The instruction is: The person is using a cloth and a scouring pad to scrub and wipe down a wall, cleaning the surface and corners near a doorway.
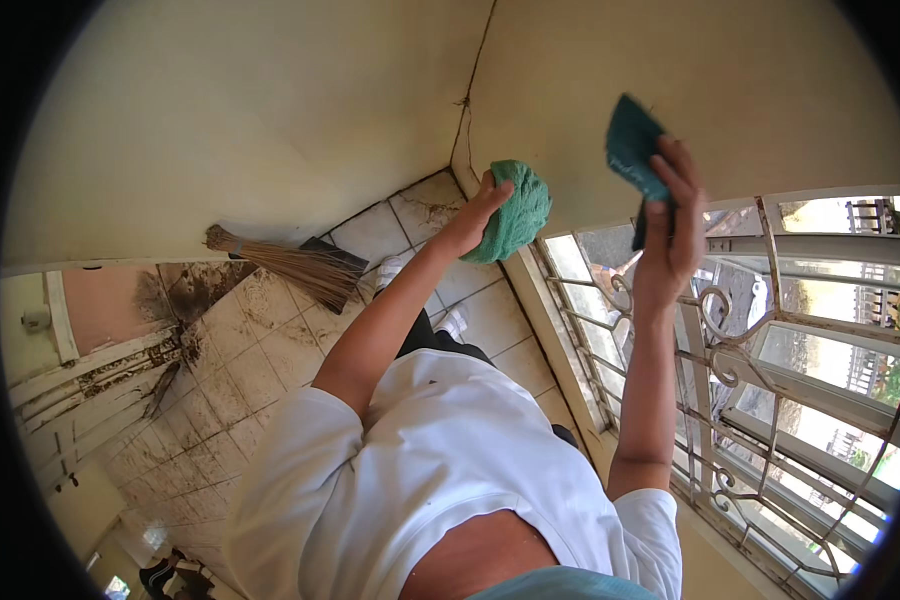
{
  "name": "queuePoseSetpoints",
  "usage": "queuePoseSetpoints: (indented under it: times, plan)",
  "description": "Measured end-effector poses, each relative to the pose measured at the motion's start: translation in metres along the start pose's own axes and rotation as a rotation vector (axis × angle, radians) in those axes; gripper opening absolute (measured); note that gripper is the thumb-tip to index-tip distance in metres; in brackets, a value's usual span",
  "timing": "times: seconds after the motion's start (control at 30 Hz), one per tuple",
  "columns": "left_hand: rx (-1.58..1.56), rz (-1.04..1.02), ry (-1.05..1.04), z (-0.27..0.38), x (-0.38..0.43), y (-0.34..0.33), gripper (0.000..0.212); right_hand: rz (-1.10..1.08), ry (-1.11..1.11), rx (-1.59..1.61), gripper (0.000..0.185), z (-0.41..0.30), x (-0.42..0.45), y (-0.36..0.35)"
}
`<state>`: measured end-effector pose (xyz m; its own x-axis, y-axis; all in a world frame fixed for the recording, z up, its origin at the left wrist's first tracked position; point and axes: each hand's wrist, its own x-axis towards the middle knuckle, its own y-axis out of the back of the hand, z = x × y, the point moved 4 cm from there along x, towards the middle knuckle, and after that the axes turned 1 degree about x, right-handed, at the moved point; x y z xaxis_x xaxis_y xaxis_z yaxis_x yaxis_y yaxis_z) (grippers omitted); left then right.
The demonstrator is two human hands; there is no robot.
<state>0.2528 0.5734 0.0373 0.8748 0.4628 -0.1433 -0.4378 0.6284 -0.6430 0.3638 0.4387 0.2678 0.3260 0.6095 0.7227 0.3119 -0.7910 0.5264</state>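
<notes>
My left hand (477, 214) grips a bunched green cloth (516, 217), thumb on its near face, close to the corner of the room. Raised higher on the right, my right hand (671, 217) pinches a dark teal pad (634, 142) between thumb and fingers. The pad is flat and slightly blurred, perhaps a scouring pad. It is held up in front of the cream wall (757, 97), above the window; whether it touches the wall I cannot tell. Part of the pad is hidden behind my fingers.
A window with a rusty scrolled metal grille (727, 337) runs along my right. On the stained tile floor (232, 382), a stick broom (292, 274) lies over a dark dustpan-like object (337, 253). A thin cord (466, 101) hangs down the wall corner.
</notes>
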Motion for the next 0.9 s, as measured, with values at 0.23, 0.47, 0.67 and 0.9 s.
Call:
queuePoseSetpoints:
  times: [0.23, 0.47, 0.67, 0.9]
  plan:
    - [0.621, -0.505, 0.293, -0.018, -0.043, 0.024, 0.089, -0.037, -1.501, 1.276, 0.034, 0.019, -0.200, -0.099]
    - [0.798, -0.377, 0.537, -0.012, -0.075, 0.090, 0.058, -0.247, -1.619, 1.138, 0.042, -0.014, -0.260, -0.145]
    - [1.018, -0.461, 0.651, 0.027, -0.076, 0.132, 0.058, -0.178, -1.660, 0.989, 0.040, -0.026, -0.285, -0.193]
    - [0.759, -0.430, 0.582, 0.078, -0.067, 0.122, 0.053, 0.014, -1.685, 1.289, 0.056, -0.052, -0.309, -0.256]
